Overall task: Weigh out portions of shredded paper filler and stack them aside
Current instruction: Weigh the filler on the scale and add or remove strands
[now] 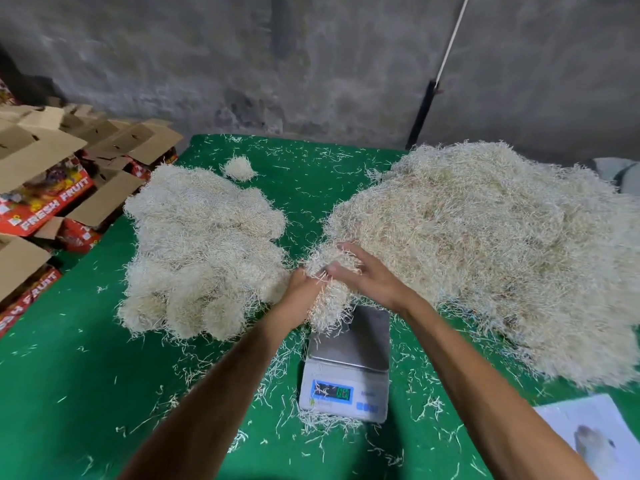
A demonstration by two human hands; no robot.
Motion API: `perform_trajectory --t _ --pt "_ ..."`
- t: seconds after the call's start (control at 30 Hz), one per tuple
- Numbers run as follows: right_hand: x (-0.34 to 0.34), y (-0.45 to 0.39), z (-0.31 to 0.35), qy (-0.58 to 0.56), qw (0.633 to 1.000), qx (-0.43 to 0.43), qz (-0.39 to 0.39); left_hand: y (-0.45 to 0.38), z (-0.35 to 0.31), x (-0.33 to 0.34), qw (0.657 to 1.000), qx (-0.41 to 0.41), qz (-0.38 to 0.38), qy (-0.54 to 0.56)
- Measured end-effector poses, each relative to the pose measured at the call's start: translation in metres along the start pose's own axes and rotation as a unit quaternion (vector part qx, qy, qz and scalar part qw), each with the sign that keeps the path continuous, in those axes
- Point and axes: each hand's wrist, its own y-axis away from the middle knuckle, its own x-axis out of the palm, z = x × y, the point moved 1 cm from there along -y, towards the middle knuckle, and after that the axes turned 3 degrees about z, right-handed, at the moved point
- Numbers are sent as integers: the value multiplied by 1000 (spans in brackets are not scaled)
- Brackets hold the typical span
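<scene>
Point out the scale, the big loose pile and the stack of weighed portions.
scale (349, 344): head view, bare steel pan.
big loose pile (485, 244): head view, middle of heap.
stack of weighed portions (201, 244): head view, middle of clumps.

Single view: head-worn wide-angle camera, looking forward and steeply down over the green tabletop (86, 393); forearms enter from the bottom edge, scale (346, 368) close below centre, grey wall (311, 64) beyond.
</scene>
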Motion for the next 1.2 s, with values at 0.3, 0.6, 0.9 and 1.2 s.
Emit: perform_trajectory --t 0.3,0.6,0.9,1.2 --pt "8 18 -38 348 928 -4 -134 11 10 14 983 -18 83 160" --pt "55 16 -85 460 882 86 -51 23 88 -3 999 -17 14 40" --pt "28 63 -90 241 960 60 -132 33 112 -20 999 -10 11 35" --pt "44 89 -97 113 975 98 -161 40 119 -19 992 57 -10 112"
